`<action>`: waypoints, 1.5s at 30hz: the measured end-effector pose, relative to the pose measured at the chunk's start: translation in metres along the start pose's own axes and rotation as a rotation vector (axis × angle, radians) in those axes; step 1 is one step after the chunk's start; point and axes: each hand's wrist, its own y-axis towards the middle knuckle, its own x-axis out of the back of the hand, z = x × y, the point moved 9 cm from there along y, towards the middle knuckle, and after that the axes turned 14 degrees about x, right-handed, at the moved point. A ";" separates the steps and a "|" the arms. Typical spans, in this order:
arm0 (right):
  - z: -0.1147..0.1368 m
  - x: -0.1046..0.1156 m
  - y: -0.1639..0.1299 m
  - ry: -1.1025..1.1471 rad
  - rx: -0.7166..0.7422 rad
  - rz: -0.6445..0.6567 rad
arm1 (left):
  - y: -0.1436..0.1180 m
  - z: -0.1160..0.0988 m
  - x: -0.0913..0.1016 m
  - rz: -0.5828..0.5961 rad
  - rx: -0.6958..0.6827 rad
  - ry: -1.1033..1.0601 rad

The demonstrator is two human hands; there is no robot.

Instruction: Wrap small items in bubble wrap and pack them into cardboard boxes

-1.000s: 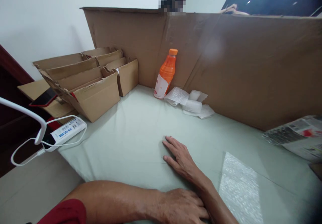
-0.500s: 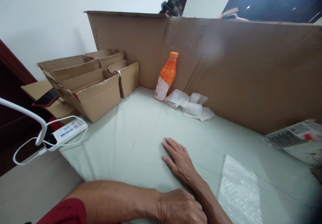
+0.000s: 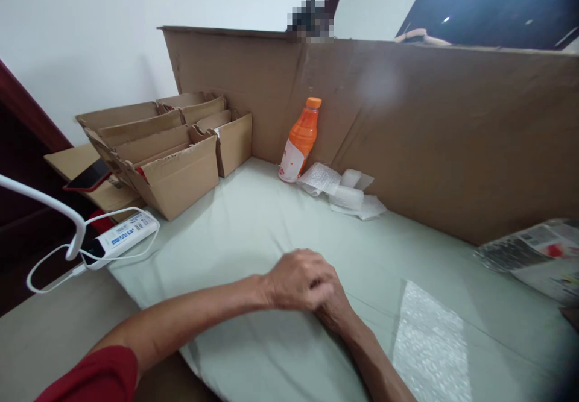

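Note:
Over the back of my right hand (image 3: 338, 310) lies my left hand (image 3: 294, 281), its fingers curled in, with nothing visible in them. The fingers of my right hand are hidden beneath it. Both rest on the pale green cloth (image 3: 217, 227) covering the table. To the right of my right forearm lies a flat sheet of bubble wrap (image 3: 432, 345). Farther back, an orange drink bottle (image 3: 301, 140) leans against the cardboard wall, and crumpled pieces of bubble wrap (image 3: 346, 194) sit beside its base.
A tall cardboard wall (image 3: 429, 125) runs along the back. Divided cardboard boxes (image 3: 185, 176) stand at the left, near a white power bank (image 3: 126, 236) with a looped cable and a phone (image 3: 88, 176). A plastic packet (image 3: 538, 257) lies far right. Behind the wall is a person (image 3: 311, 19).
My left hand has moved forward and slightly left, from beside my right forearm onto my right hand, covering its fingers. The bottle and boxes stay in place.

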 end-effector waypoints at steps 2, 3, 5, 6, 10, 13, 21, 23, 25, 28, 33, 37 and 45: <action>0.005 -0.001 0.002 -0.047 0.019 0.074 | 0.014 0.046 0.024 -0.015 0.178 0.161; 0.008 -0.002 0.003 -0.081 0.028 0.122 | 0.019 0.069 0.039 -0.039 0.237 0.196; 0.010 -0.001 0.005 -0.113 0.027 0.179 | 0.023 0.122 0.068 -0.092 0.380 0.276; 0.010 0.000 0.006 -0.117 0.025 0.193 | 0.023 0.148 0.082 -0.114 0.454 0.314; 0.011 0.003 0.006 -0.114 0.015 0.194 | 0.004 0.228 0.115 -0.135 0.665 0.431; 0.009 0.002 0.006 -0.100 0.012 0.170 | -0.014 0.247 0.106 -0.075 0.729 0.481; -0.022 0.028 -0.005 0.098 -0.211 -0.233 | -0.037 0.151 0.008 0.154 0.475 0.488; -0.022 0.033 -0.006 0.128 -0.269 -0.298 | -0.043 0.113 -0.016 0.186 0.336 0.461; -0.015 0.036 -0.004 0.132 -0.268 -0.309 | -0.051 0.075 -0.040 0.222 0.184 0.420; -0.010 0.037 -0.003 0.090 -0.282 -0.283 | -0.061 0.025 -0.067 0.288 0.005 0.352; -0.034 0.063 -0.041 -0.061 -0.391 -0.238 | -0.077 -0.041 -0.094 0.374 -0.176 0.264; -0.063 0.114 -0.120 -0.250 -0.618 -0.245 | -0.105 -0.086 -0.112 0.479 -0.347 0.187; -0.074 0.158 -0.252 -0.458 -1.059 -0.252 | -0.160 -0.149 -0.144 0.526 -0.671 0.071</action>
